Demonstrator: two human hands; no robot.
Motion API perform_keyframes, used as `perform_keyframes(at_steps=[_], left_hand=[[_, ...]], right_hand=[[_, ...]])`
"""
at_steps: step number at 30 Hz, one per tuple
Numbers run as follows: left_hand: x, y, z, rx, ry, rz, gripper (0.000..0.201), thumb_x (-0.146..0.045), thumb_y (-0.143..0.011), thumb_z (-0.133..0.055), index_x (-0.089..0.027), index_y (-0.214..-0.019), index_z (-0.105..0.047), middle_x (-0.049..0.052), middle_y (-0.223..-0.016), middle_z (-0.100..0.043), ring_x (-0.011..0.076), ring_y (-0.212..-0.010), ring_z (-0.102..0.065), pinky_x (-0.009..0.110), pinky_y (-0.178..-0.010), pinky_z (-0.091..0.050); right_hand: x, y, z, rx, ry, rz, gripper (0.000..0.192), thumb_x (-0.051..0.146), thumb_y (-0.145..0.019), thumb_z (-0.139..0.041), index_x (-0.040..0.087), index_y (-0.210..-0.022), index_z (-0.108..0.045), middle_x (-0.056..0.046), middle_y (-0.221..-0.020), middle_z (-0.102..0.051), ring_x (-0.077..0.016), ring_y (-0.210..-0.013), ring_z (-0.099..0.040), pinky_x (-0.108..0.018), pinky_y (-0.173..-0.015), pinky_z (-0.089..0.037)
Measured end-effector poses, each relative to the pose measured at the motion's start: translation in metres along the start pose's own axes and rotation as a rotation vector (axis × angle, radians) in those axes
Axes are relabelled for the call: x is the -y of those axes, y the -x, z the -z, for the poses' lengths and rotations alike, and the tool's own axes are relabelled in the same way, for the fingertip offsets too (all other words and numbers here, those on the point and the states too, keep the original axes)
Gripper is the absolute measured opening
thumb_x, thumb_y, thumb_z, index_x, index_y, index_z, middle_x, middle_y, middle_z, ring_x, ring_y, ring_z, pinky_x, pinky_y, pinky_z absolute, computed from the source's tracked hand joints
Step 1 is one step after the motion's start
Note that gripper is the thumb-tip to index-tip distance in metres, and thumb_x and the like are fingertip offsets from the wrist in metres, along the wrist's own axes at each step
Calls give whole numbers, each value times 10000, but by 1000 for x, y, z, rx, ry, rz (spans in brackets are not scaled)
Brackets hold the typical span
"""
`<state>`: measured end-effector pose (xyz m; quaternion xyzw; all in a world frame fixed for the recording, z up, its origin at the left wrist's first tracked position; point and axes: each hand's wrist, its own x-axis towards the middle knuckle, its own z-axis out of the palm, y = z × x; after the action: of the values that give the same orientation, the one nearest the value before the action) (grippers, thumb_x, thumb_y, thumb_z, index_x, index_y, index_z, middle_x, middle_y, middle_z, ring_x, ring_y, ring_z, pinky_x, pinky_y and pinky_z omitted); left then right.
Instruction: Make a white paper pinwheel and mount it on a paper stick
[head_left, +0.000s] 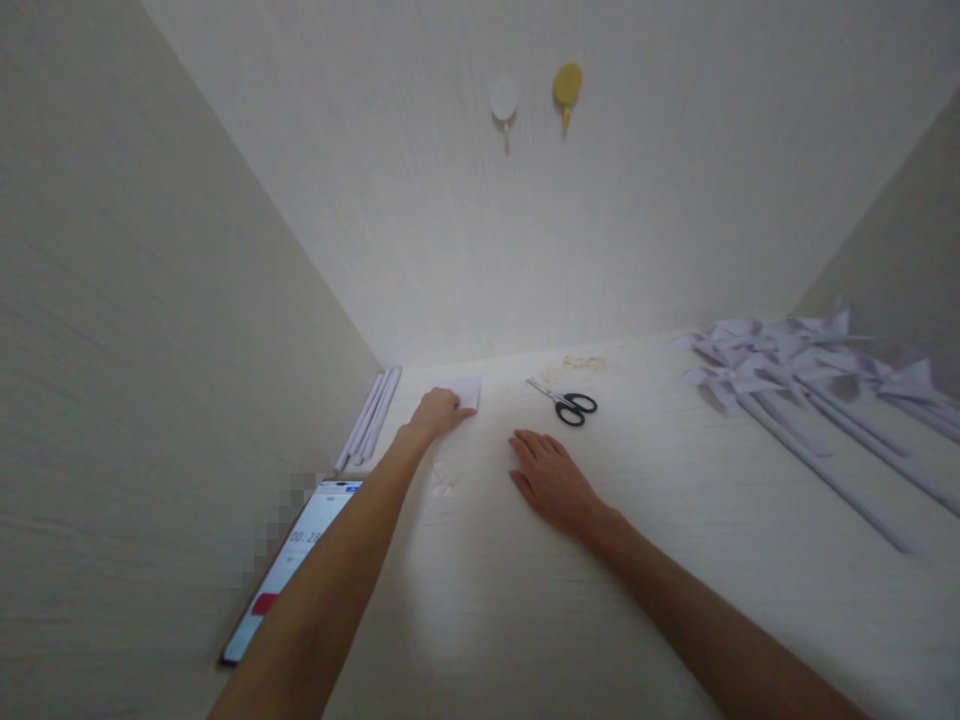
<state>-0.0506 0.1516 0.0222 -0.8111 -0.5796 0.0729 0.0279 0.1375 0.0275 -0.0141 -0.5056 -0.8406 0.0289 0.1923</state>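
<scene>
My left hand point(439, 412), arm outstretched, presses fingers onto the paper sheet point(461, 392); my right hand point(551, 482) lies flat, open, with the scissors point(566, 402) just beyond it.

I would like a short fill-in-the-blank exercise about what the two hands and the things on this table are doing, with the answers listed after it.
1. The left hand touches a sheet of ____ lying near the corner of the table.
2. The right hand lies flat and holds ____.
3. The black-handled ____ lie beyond the right hand, untouched.
4. The phone lies beside the ____ forearm.

Missing words: paper; nothing; scissors; left
</scene>
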Motion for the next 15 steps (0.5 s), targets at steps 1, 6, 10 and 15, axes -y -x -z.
perform_keyframes(at_steps=[1,6,10,15], left_hand=[[0,0,0,-1,5,1,493,-547,-732,-357,-141,-726,-637,111,-794,-641,206,-769,-568,271,-647,-381],[2,-2,0,-4,24,4,509,-589,-696,-393,-138,-654,-625,109,-729,-634,203,-710,-563,272,-607,-369],[4,-2,0,-3,28,3,450,-545,-705,-430,-140,-681,-626,105,-741,-636,201,-730,-558,269,-626,-368],[5,-2,1,-9,35,0,465,-537,-735,-385,-142,-686,-627,107,-758,-637,200,-752,-559,270,-651,-369]], right_hand=[[0,0,0,-1,0,-1,405,231,-806,-371,82,-1181,-408,-139,-1232,-439,-222,-1122,-381,-368,-958,-280],[-1,0,-1,-4,-9,0,400,235,-803,-377,87,-1173,-413,-135,-1223,-447,-219,-1120,-383,-366,-959,-274],[-1,0,-1,-1,-15,-1,401,237,-808,-371,92,-1180,-404,-130,-1225,-444,-214,-1127,-377,-364,-964,-267],[0,0,1,0,-13,1,398,236,-808,-374,86,-1176,-410,-132,-1214,-453,-218,-1120,-382,-367,-960,-274]])
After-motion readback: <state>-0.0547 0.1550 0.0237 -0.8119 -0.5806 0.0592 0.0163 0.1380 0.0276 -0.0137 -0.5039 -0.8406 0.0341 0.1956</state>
